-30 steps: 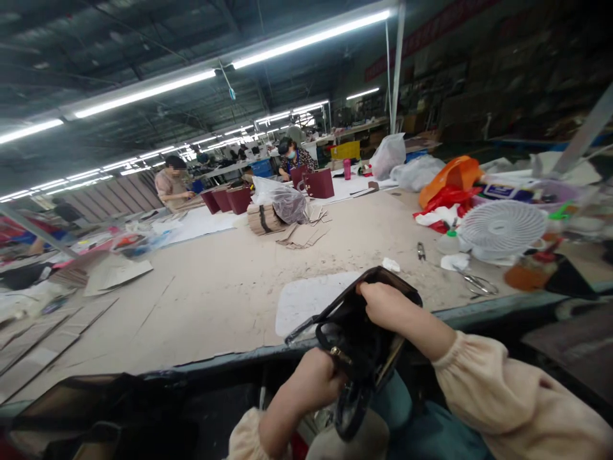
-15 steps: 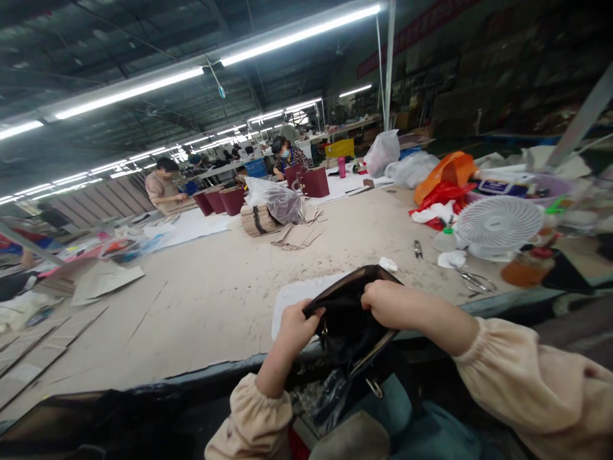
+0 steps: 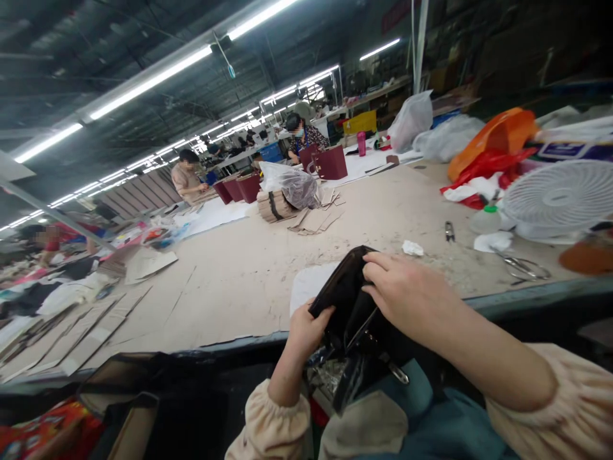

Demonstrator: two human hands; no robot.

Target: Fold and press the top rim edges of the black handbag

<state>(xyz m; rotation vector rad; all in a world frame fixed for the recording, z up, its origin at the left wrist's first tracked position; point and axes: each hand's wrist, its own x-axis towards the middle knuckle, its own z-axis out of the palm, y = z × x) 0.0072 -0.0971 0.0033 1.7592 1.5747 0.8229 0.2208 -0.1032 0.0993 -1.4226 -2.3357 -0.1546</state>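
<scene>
A black leather handbag (image 3: 345, 300) is held over the near edge of the worktable (image 3: 230, 281), above my lap. My left hand (image 3: 309, 329) grips its lower left rim. My right hand (image 3: 412, 297) lies over its upper right edge with fingers curled onto the bag's mouth. Clear plastic wrap (image 3: 335, 377) and a metal clasp (image 3: 397, 374) hang below the bag. A white sheet (image 3: 311, 284) lies on the table just behind the bag.
A white fan (image 3: 558, 198), scissors (image 3: 522, 268), a small cutter (image 3: 449, 231), crumpled tissue (image 3: 412, 248) and orange and red bags (image 3: 493, 144) lie at right. Cardboard stacks (image 3: 292, 207) and maroon bags (image 3: 330, 163) sit farther back, where other people (image 3: 188, 179) work. Flat cardboard strips (image 3: 71, 332) lie left.
My left hand moved from under the bag up to its left rim. The bag was raised and tilted, and my right hand spread over its top edge. The camera view shifted closer.
</scene>
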